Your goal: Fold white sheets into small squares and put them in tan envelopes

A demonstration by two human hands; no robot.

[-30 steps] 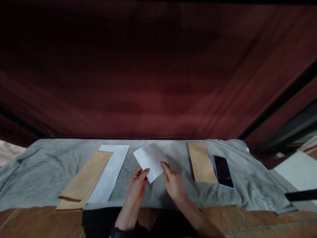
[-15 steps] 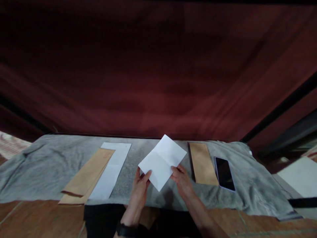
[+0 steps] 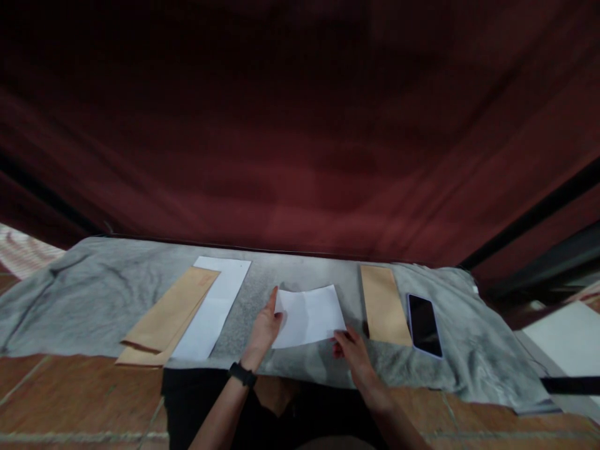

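A white sheet of paper, slightly curved, is between my two hands over the grey cloth. My left hand grips its left edge, index finger pointing up along that side. At the lower right corner, my right hand pinches the paper between thumb and curled fingers. Brown envelopes overlap on the left, partly covering a stack of white paper. To the right of my right hand lies another brown envelope.
A phone with a pale purple case lies at the right, beside the single envelope. The grey cloth covers the bench-like surface, with dark red fabric rising behind it. Tiled floor shows along the front.
The paper has turned from a diamond angle to nearly square and come down toward the cloth. My left hand has shifted up its left edge; my right hand has moved slightly right and down.
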